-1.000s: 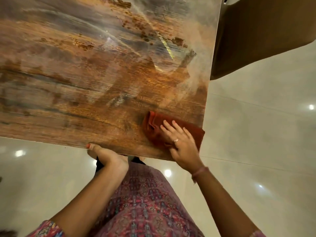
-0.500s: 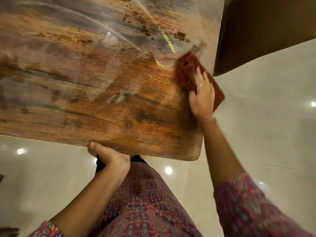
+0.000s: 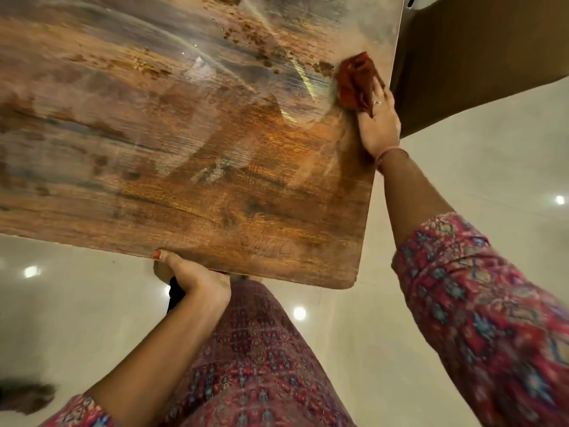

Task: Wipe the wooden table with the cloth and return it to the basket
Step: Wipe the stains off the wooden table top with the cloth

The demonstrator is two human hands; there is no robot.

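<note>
cloth at the table's far right edge

right hand (image 3: 379, 121) presses flat on the red cloth (image 3: 355, 81); left hand (image 3: 191, 277) grips the wooden table (image 3: 184, 149) at its near edge.

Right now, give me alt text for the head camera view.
A person's right hand presses a red cloth flat on a wooden table near its right edge. The left hand grips the near edge.
</note>
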